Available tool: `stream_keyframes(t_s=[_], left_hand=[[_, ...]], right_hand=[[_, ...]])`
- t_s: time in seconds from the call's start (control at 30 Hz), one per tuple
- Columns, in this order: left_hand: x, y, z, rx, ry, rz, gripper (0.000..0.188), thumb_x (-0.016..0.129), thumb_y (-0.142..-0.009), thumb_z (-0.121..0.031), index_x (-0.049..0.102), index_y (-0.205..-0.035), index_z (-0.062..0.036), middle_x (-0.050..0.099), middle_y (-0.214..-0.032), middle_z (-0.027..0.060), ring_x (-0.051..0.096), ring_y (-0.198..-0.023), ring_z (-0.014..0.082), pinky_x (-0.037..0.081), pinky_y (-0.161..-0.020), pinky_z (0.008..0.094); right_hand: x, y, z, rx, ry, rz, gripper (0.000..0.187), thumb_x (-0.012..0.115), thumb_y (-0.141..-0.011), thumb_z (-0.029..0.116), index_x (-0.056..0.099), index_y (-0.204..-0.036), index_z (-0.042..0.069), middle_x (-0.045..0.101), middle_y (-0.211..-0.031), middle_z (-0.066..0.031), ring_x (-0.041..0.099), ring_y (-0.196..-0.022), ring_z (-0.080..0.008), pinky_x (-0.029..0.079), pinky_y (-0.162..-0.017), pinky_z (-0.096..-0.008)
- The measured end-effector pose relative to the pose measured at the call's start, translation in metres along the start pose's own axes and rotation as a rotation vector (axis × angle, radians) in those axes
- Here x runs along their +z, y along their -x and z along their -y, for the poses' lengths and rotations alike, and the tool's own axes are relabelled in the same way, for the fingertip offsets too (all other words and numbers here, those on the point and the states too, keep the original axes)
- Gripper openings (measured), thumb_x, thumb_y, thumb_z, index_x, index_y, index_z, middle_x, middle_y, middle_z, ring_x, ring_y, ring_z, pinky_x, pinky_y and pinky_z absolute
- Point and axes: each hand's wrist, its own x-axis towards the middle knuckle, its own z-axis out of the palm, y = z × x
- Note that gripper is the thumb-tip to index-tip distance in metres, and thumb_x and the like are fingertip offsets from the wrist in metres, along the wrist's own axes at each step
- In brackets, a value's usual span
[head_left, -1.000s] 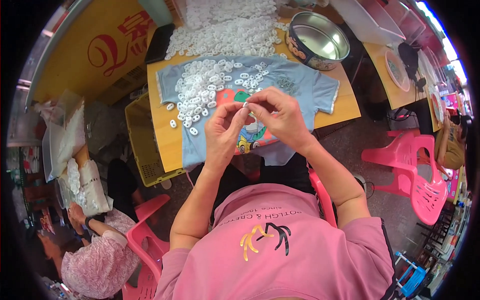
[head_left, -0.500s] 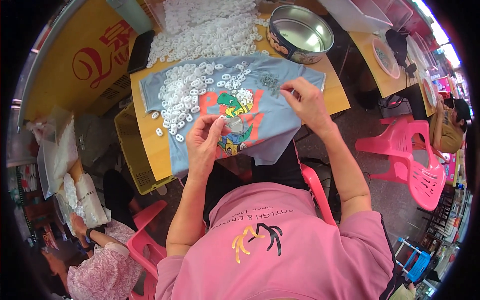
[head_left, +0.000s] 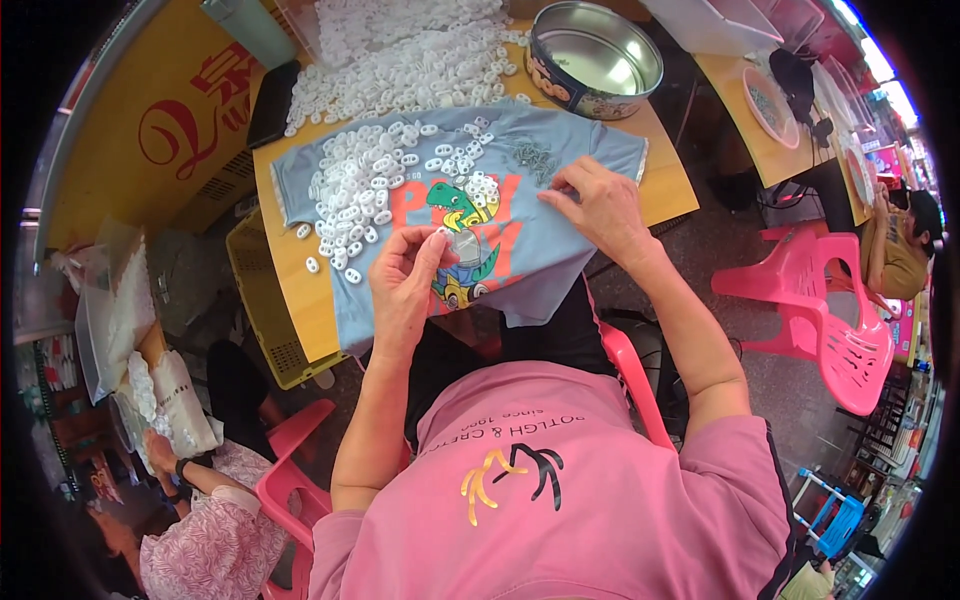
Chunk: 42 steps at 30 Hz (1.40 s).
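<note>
Wooden tabletop [head_left: 303, 300] fills the middle of a crowded workroom, and over it we see a blue-grey shirt [head_left: 550, 240] spread flat, its sleeves toward the left and right edges. Above the shirt's print, the left hand [head_left: 402, 285] pinches a small white piece [head_left: 443, 233] between thumb and forefinger. Level with the shirt's right side, the right hand [head_left: 605, 210] holds its thumb and forefinger close together with the other fingers curled; we cannot tell whether anything sits between them. What counts most, we judge, is how the grey metal bits [head_left: 534, 160] lie from it: just beyond those fingertips, toward the table's far edge and slightly left, so the right hand is clearly the nearer one. They form a loose tangle, too fine for us to read any single long axis. Farther left on the shirt we find a small white cluster [head_left: 460, 155], then a larger white pile [head_left: 350, 180] toward the left sleeve. Past the collar side, a big white heap [head_left: 420, 70] runs along the far edge, with a round tin [head_left: 575, 95] near the far right corner and a yellow crate [head_left: 280, 345] beside the left edge.
</note>
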Motion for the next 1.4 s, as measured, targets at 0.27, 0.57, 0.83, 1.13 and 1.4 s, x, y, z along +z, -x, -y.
stream_keyframes(t_s=[0.27,0.57,0.83,1.13,1.4], left_hand=[[-0.003,-0.001,0.001,-0.018,-0.017,0.004,0.015,0.062,-0.094,-0.012,0.062,-0.1,0.0012,0.066,-0.083,0.0037,0.061,-0.075,0.0071,0.048,-0.069,0.0205],[-0.004,-0.001,0.003,-0.012,-0.009,0.012,0.015,0.062,-0.094,-0.013,0.062,-0.1,0.0014,0.066,-0.084,0.0035,0.061,-0.076,0.0071,0.048,-0.07,0.0203],[-0.005,0.0,0.001,-0.021,-0.027,-0.005,0.016,0.063,-0.094,-0.013,0.062,-0.101,0.0013,0.066,-0.085,0.0035,0.062,-0.076,0.0073,0.048,-0.07,0.0204],[0.002,0.0,-0.002,-0.007,0.009,0.01,0.015,0.063,-0.094,-0.012,0.062,-0.1,0.0011,0.066,-0.085,0.0037,0.062,-0.076,0.008,0.049,-0.071,0.0215],[0.036,0.003,-0.028,0.002,0.128,0.114,0.014,0.06,-0.095,-0.011,0.059,-0.101,0.0013,0.067,-0.091,0.0069,0.064,-0.078,0.011,0.052,-0.073,0.0248]], right_hand=[[-0.013,0.002,-0.005,-0.101,-0.026,0.046,0.009,0.068,-0.083,0.013,0.066,-0.088,0.006,0.062,-0.086,-0.0094,0.063,-0.076,-0.0283,0.049,-0.067,-0.0382],[-0.01,-0.007,-0.019,-0.079,-0.011,0.001,0.011,0.068,-0.083,0.015,0.067,-0.091,0.006,0.062,-0.086,-0.0095,0.062,-0.078,-0.029,0.049,-0.068,-0.0371],[-0.012,-0.011,-0.029,-0.037,0.049,-0.025,0.012,0.068,-0.084,0.016,0.068,-0.091,0.006,0.063,-0.087,-0.0091,0.062,-0.08,-0.0292,0.049,-0.069,-0.0378],[-0.018,-0.017,-0.026,0.218,-0.415,0.021,0.016,0.061,-0.093,0.018,0.065,-0.09,0.003,0.062,-0.081,-0.0038,0.057,-0.067,-0.013,0.045,-0.06,-0.0269],[-0.017,-0.012,0.043,0.288,-1.11,0.186,0.02,0.054,-0.099,0.02,0.059,-0.094,0.001,0.06,-0.081,-0.0023,0.052,-0.063,-0.0072,0.043,-0.058,-0.0218]])
